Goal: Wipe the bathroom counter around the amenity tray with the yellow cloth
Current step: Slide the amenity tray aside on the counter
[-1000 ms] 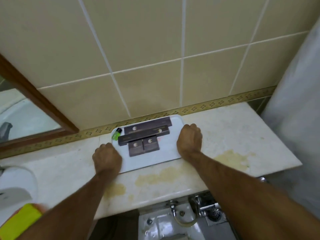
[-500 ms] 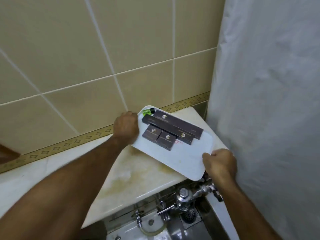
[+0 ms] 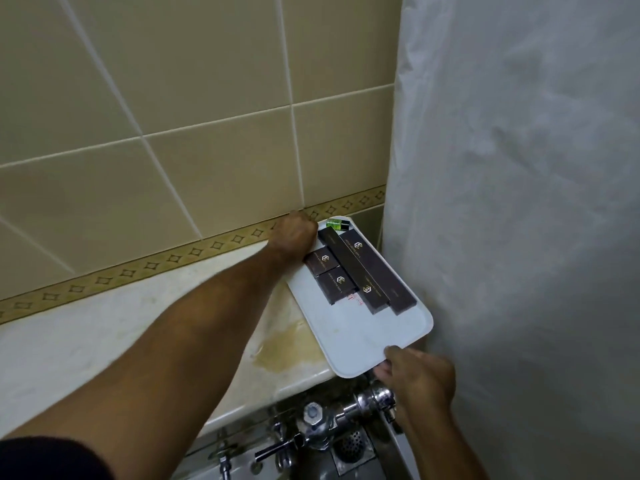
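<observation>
The white amenity tray [image 3: 356,337] lies at the far right end of the marble counter [image 3: 104,341], turned lengthwise, its near end hanging past the counter's front edge. It carries several dark brown boxes [image 3: 367,271] and a small green bottle [image 3: 336,224]. My left hand [image 3: 294,237] grips the tray's far left corner by the wall. My right hand [image 3: 419,379] holds the tray's near edge. The yellow cloth is out of view.
A yellowish stain [image 3: 287,348] marks the counter left of the tray. A white shower curtain [image 3: 519,202] hangs close on the right. Chrome valves and pipes [image 3: 325,420] and a floor drain [image 3: 353,445] sit below the counter. Beige tiled wall behind.
Both hands have carried the tray from the counter's middle to its right end and turned it lengthwise toward the curtain. The view has swung right, so the sink and yellow cloth left the frame.
</observation>
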`<state>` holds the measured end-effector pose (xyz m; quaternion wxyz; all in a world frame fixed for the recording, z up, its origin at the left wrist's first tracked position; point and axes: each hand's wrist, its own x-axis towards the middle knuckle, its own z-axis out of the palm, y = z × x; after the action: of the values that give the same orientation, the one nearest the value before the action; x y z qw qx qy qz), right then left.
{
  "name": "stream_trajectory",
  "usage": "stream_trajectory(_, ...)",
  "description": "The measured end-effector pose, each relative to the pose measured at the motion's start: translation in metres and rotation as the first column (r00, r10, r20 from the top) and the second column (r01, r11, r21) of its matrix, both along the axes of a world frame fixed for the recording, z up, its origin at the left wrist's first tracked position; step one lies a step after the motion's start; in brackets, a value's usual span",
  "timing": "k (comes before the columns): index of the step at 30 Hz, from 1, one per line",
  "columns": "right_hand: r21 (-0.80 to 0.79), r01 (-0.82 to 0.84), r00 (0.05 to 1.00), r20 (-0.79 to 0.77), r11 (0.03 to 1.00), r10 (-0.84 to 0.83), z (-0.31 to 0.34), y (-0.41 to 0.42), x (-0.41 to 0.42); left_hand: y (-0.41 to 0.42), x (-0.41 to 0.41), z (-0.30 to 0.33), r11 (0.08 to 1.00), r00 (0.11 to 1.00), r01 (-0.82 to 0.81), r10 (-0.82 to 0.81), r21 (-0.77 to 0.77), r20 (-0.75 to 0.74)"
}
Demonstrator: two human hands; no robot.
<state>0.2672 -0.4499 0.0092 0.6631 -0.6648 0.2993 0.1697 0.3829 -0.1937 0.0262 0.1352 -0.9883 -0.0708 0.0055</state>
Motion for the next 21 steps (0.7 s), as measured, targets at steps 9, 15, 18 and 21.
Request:
stream_trajectory(9,0.169,0.047,0.995,-0.091,0.984,-0.032,-0.001,0.001,0.0,0.006,0.0,0.004,0.96,0.96,0.261,-0.247,0.103,-0.132)
stream_trajectory(15,0.174,0.059,0.986,-0.164,0.983,-0.03,0.011,0.004,0.002,-0.001,-0.029,0.023,0.996,0.998,0.049,-0.046,-0.068,0.047)
stream_trajectory(18,0.135,0.061,0.989,-0.141,0.989,-0.042,0.02,0.004,-0.003,-0.003,-0.078,0.034,0.99,0.994,-0.004,0.019,-0.141,0.104)
stream_trajectory(21,0.036,0.061,0.996,-0.065,0.998,-0.058,0.028,0.012,-0.024,0.003,-0.154,0.03,0.973,0.984,-0.048,0.085,-0.227,0.155)
